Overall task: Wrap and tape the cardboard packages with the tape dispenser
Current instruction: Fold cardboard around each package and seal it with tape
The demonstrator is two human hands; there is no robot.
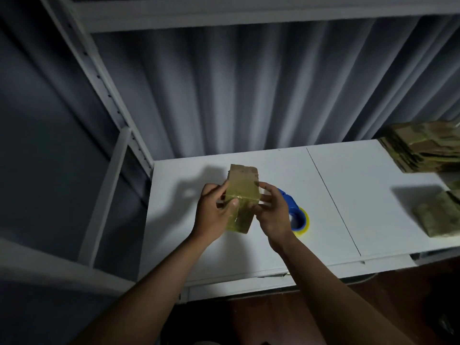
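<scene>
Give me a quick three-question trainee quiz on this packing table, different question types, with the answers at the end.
1. True or false: the blue tape dispenser is being held.
2. Which hands grip the cardboard package? A) left only B) right only C) both
3. Fill in: the stack of flat cardboard sits at the table's far ____ corner.

Key: 1. False, it lies on the table behind the right hand. 2. C, the left hand too. 3. right.
</scene>
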